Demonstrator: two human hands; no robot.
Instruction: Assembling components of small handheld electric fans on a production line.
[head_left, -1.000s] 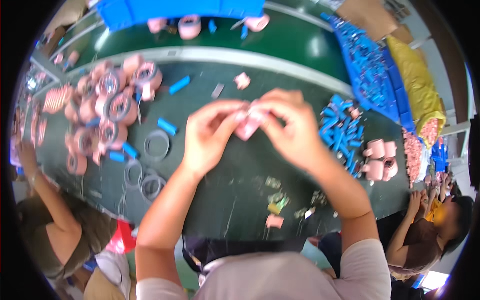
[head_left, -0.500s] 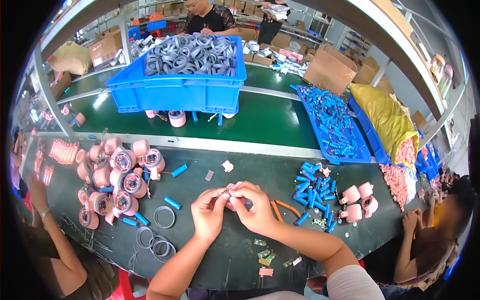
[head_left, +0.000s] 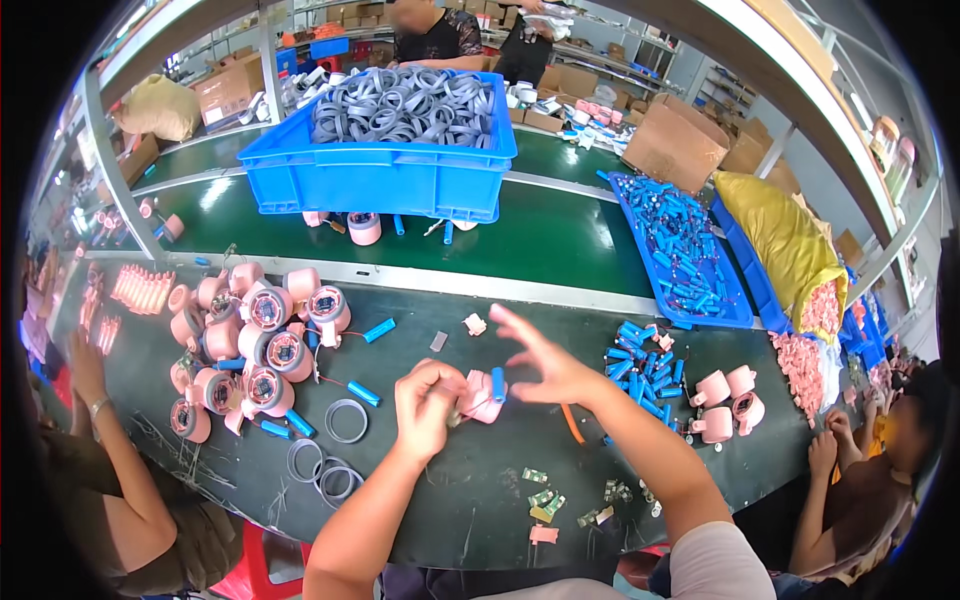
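My left hand [head_left: 428, 405] is closed around the side of a pink plastic housing [head_left: 480, 408], its fingertips pinched together at the housing's edge. A blue cylindrical battery cell [head_left: 498, 384] stands out at the housing's right side. Just right of that, my right hand [head_left: 548, 368] is raised with fingers spread, holding nothing. Below its wrist shows an orange handle [head_left: 572, 424] of a hand tool, partly hidden by my forearm. Beyond my hands lie a small pink plastic piece [head_left: 474, 324] and a small grey flat piece [head_left: 439, 341].
Pink housings [head_left: 285, 352] pile up at left, beside loose grey rings [head_left: 346, 421]. Blue cells [head_left: 640, 362] and several pink housings [head_left: 712, 422] lie at right. Small circuit boards [head_left: 541, 505] sit near the front. A blue crate [head_left: 375, 185] of rings stands behind; co-workers flank the bench.
My right hand has left the pinch beside my left hand, lifting right with fingers spreading. The pink housing and blue cell now show more plainly. The view has shifted slightly.
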